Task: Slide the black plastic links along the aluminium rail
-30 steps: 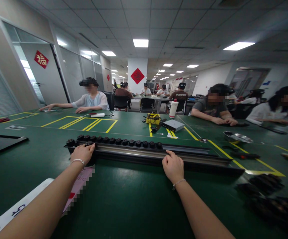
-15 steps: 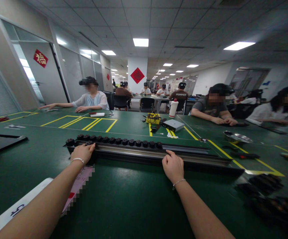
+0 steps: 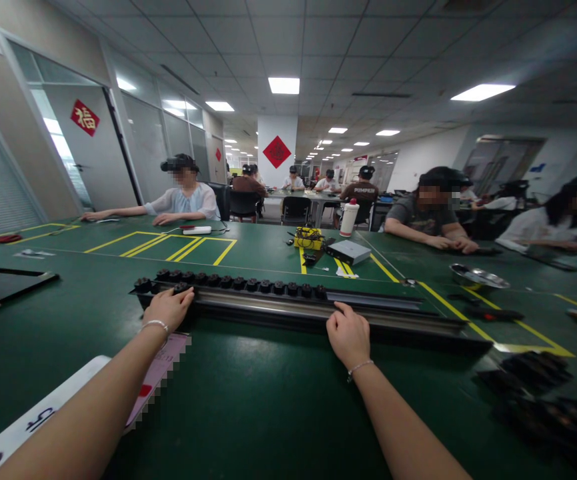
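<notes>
Across the green table in front of me lies a long black rail (image 3: 268, 308) with a shiny metal channel. A row of small black knob-like parts (image 3: 239, 283) stands along its far side, from the left end to past the middle. My left hand (image 3: 168, 310) is at the rail's left end, its fingers closed around one black part, which it partly hides. My right hand (image 3: 349, 333) grips the near edge of the rail right of the middle, index finger laid over the channel and the other fingers curled.
Loose black parts (image 3: 536, 370) lie in blurred piles at the right. A white device (image 3: 63, 393) and a pink phone-like item (image 3: 161, 367) lie under my left forearm. Beyond the rail are a grey box (image 3: 348, 252), a bottle (image 3: 349, 218) and a metal bowl (image 3: 478, 275). Other people sit around.
The view has shifted very slightly. Both hands stay in the same places on the rail.
</notes>
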Demonstrator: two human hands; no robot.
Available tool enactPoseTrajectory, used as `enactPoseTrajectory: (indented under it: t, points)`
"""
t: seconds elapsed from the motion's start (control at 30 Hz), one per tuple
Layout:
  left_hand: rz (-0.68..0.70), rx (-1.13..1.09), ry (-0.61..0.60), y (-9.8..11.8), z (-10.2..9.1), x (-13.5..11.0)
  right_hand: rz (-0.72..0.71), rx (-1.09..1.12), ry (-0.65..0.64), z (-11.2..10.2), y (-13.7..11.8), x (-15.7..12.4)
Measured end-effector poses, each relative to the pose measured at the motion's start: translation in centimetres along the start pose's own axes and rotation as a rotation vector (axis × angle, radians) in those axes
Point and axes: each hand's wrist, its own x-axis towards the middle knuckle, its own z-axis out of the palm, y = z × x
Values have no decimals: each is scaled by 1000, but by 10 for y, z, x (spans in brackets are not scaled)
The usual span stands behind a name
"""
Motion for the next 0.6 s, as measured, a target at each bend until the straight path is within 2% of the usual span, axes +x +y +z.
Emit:
enactPoseTrajectory:
  t: [0.6]
  points:
    - [76,58,3,1,-1,5,-3,-14,10,2,1,0]
